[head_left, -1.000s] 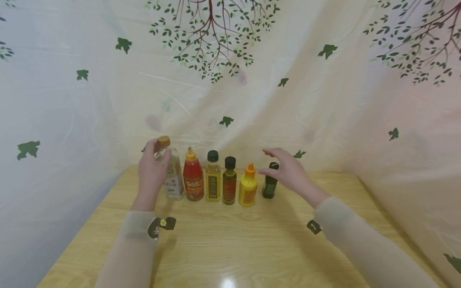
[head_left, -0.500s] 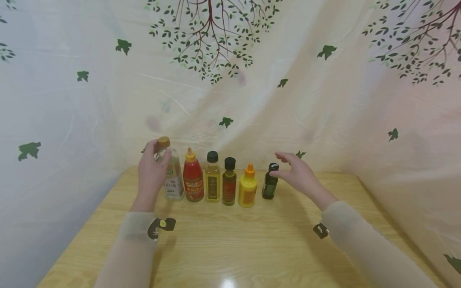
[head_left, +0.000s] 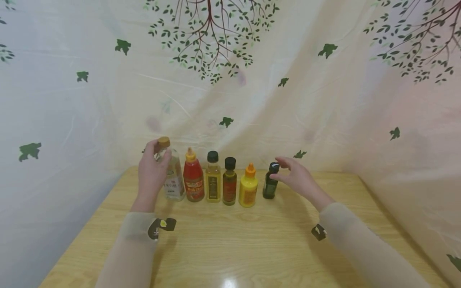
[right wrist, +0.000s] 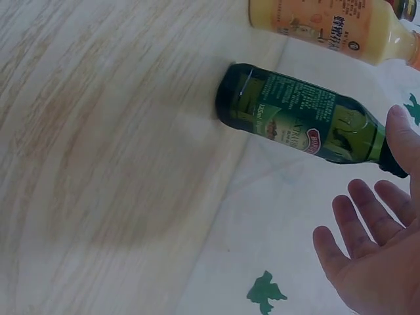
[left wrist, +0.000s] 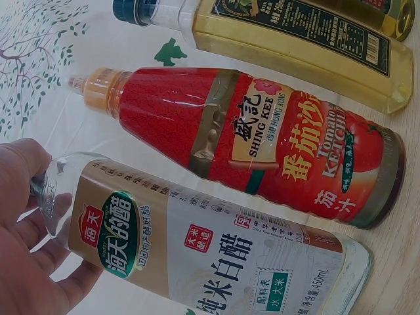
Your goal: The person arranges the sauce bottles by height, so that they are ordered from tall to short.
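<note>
My left hand grips a clear vinegar bottle round its shoulder, just below the brown cap. In the left wrist view the thumb crosses the neck of the vinegar bottle, and some fingers pass behind the glass. Beside it stands a red ketchup bottle. At the row's right end, my right hand hovers by the neck of a small dark green bottle. Seen from the right wrist, its thumb overlaps the neck of the green bottle; the other fingers are spread apart from the glass. Whether the thumb touches is unclear.
Between the hands stand an oil bottle with a dark cap, a dark-capped bottle with a red label, and a yellow squeeze bottle. All are upright on the wooden table. A leaf-printed curtain hangs behind.
My right hand has shifted right, away from above the gap beside the yellow bottle, then dropped slightly near the green bottle's neck. The left hand and the bottles look unmoved.
</note>
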Action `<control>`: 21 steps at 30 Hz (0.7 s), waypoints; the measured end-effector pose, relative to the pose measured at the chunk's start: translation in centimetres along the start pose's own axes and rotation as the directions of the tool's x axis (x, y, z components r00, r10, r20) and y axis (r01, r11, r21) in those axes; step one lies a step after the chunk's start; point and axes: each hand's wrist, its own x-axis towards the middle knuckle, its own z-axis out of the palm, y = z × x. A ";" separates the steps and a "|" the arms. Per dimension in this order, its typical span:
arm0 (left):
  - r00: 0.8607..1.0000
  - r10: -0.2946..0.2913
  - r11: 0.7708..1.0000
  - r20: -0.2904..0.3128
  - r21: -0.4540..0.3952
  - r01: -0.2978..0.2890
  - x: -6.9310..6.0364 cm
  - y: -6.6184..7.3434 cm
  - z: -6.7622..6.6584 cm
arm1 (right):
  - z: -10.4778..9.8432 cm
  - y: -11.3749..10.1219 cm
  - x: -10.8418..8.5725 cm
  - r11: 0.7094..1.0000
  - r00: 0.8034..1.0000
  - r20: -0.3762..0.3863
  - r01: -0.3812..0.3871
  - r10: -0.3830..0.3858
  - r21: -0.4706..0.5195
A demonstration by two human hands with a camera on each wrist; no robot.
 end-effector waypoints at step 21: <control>1.000 -0.002 1.000 -0.002 0.001 0.002 -0.1 0.1 0.0 | 1.8 1.3 0.2 0.996 0.997 0.046 -0.064 0.061 0.062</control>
